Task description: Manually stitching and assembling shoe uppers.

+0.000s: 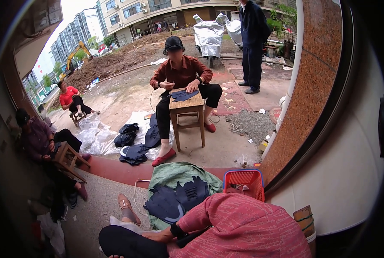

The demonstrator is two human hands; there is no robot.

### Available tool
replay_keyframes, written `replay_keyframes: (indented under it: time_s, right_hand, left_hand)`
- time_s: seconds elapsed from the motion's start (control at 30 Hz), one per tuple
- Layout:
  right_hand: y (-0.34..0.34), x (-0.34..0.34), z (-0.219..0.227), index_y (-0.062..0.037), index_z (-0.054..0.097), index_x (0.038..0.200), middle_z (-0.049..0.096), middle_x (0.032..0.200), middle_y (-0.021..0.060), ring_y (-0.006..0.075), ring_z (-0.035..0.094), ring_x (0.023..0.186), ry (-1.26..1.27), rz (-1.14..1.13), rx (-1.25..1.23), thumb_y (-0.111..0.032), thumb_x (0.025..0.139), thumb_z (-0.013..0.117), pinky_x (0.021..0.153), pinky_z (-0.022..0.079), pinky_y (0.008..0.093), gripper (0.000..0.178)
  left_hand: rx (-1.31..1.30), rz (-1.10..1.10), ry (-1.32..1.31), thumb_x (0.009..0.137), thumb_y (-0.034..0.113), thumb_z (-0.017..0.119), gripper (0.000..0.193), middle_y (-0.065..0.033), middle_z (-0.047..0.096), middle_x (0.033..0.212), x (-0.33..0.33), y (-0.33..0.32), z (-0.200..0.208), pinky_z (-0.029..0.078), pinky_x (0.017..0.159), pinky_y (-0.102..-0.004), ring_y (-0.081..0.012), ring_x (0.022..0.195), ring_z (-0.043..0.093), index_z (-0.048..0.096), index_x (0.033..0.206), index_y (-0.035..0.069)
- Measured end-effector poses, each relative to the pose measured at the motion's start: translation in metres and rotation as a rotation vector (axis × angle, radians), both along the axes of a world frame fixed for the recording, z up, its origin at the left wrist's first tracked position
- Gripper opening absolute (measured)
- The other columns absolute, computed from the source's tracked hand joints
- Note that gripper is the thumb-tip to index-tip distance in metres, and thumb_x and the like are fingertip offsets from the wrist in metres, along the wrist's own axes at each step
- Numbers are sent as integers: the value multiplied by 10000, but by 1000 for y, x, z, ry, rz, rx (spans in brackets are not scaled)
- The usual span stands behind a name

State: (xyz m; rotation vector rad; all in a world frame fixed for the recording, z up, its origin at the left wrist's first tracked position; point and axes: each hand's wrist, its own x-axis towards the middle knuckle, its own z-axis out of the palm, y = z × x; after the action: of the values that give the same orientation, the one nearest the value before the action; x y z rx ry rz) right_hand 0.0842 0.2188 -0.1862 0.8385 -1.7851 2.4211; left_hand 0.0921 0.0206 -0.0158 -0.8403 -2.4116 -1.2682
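Observation:
From the lower right, my pink-sleeved arm with a black wristband reaches in, and my right hand [157,235] grips the far edge of a dark, flat piece with a rounded end [123,241]. Part of its fingers is hidden behind the piece. Only the fingertips of my left hand [116,256] show, at the bottom edge, closed against the piece's near side. Just beyond, dark blue cut pieces [164,201] lie on a green woven sheet [174,170]. A pale curved strip [174,216] rests at their near side.
A red basket [243,174] stands by the doorway on the right. Across from me, a person works over dark cloth on a wooden stool [186,103]. Stacks of dark pieces [134,154] lie on plastic sheeting. Two people sit at left; another stands beyond.

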Motion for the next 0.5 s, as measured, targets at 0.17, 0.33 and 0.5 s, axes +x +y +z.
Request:
replay_keyframes:
  time_s: [0.17,0.33,0.5]
  right_hand:
    - [2,4,3,43,591,1116,626,1111,66,149,554,1001,-1,-21,-5,-271,953,448,881,436,306,382]
    - [4,9,10,46,606,1092,644,1079,63,148,569,974,-8,-35,-16,-255,947,456,861,450,306,367]
    - [-1,1,5,44,619,1066,659,1044,76,154,580,960,-10,-27,-55,-251,940,460,852,454,313,358]
  left_hand:
    - [14,-8,-22,887,151,657,191,21,432,693,-1,-1,-3,312,517,-250,-89,574,344,563,990,20]
    - [37,-17,-12,896,145,647,191,20,446,707,-1,-2,-5,311,518,-234,-80,583,357,552,1001,18]
    - [-4,-21,-6,899,150,643,180,19,432,702,0,-2,0,299,510,-242,-83,577,347,551,984,21]
